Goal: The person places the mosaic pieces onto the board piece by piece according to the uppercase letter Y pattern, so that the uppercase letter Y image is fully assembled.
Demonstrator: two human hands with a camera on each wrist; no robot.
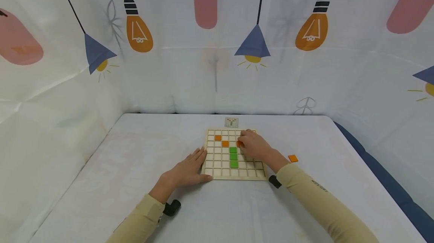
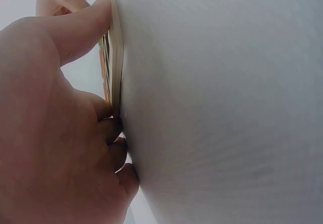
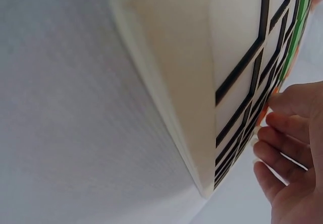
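Observation:
A pale wooden grid board (image 1: 237, 178) lies on the table with two orange tiles (image 1: 218, 137) and a column of green tiles (image 1: 233, 157) in its cells. My left hand (image 1: 188, 169) rests along the board's left edge, fingers extended. In the left wrist view its thumb (image 2: 86, 30) lies against the board's side. Over the board's upper right part, my right hand (image 1: 255, 147) pinches another orange tile (image 1: 239, 143) at a cell, thumb and index tips on it. Its other fingers (image 3: 282, 153) are slightly bent in the right wrist view; the hand covers several cells.
A loose orange tile (image 1: 293, 158) lies right of the board, beside the right forearm. Behind the board is a small card (image 1: 231, 122) printed with a grid pattern. White table cloth (image 1: 135, 152) surrounds the board, and a lamp-patterned curtain (image 1: 162, 73) hangs behind.

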